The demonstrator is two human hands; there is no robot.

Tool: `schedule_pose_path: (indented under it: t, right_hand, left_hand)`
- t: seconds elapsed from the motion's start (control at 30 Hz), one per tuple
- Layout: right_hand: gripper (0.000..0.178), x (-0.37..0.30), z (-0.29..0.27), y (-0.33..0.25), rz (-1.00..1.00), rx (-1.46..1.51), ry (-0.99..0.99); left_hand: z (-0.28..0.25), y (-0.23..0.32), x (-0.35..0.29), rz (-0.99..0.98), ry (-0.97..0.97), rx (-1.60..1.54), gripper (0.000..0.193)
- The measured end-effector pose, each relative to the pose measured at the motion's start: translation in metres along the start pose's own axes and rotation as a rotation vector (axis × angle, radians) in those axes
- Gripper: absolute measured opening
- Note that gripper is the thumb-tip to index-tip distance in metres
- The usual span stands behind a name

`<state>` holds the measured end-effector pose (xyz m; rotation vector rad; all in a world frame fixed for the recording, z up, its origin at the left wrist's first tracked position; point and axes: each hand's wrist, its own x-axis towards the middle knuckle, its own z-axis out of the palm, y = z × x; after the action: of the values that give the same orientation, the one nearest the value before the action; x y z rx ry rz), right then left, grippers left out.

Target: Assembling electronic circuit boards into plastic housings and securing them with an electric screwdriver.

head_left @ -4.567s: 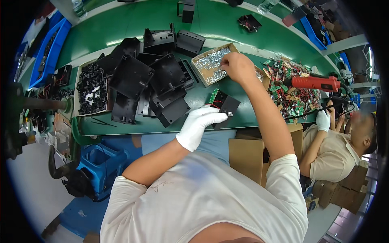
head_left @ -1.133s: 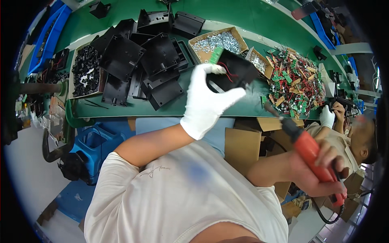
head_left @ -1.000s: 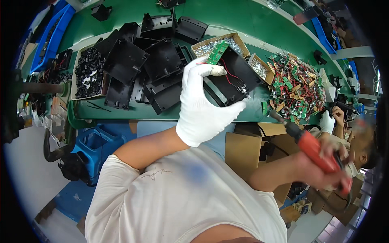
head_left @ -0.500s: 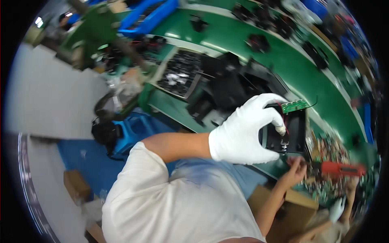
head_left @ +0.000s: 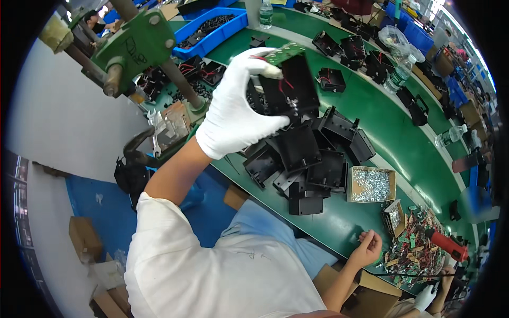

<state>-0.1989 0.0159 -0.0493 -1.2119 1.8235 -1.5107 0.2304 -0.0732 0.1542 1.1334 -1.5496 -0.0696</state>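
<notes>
My left hand (head_left: 233,106), in a white glove, is closed round a black plastic housing (head_left: 299,79) and lifts it above the bench. A green circuit board (head_left: 286,52) with red wires lies at the housing's top edge, near my gloved fingers. Beneath is a heap of similar black housings (head_left: 297,148). My bare right hand (head_left: 368,248) is over the bench's near edge, fingers curled; whatever they may hold is hidden. Close to it are an open box of small metal parts (head_left: 393,217) and a pile of small wired circuit boards (head_left: 416,246).
A cardboard tray of metal nuts (head_left: 372,184) sits right of the heap. A red power screwdriver (head_left: 448,245) is at the right, near another person's gloved hand (head_left: 426,298). A green press (head_left: 130,50) and a blue bin (head_left: 212,32) stand at the far left. Plastic bottles (head_left: 400,74) stand farther back.
My left hand has carried the black housing left and farther away, over the heap. My right hand has drawn back toward me, apart from the housing. The view has shifted and sharpened.
</notes>
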Motion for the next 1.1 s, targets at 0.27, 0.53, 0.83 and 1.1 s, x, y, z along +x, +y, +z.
schedule_pose_path:
  t: [0.27, 0.53, 0.83, 1.1]
  right_hand:
    - [0.014, 0.002, 0.004, 0.000, 0.004, -0.037, 0.003]
    - [0.015, 0.000, -0.006, 0.007, -0.050, -0.098, 0.003]
    - [0.012, 0.000, 0.000, 0.001, -0.044, -0.119, -0.019]
    - [0.010, -0.002, 0.005, 0.001, 0.008, -0.176, 0.036]
  left_hand:
    - [0.000, 0.025, 0.008, 0.014, -0.236, -0.081, 0.058]
    - [0.014, -0.031, 0.024, 0.014, -0.154, 0.126, 0.049]
    - [-0.010, -0.267, 0.114, -0.701, 0.924, 0.369, 0.038]
    - [-0.075, -0.351, 0.168, -0.700, 1.233, 0.476, 0.031]
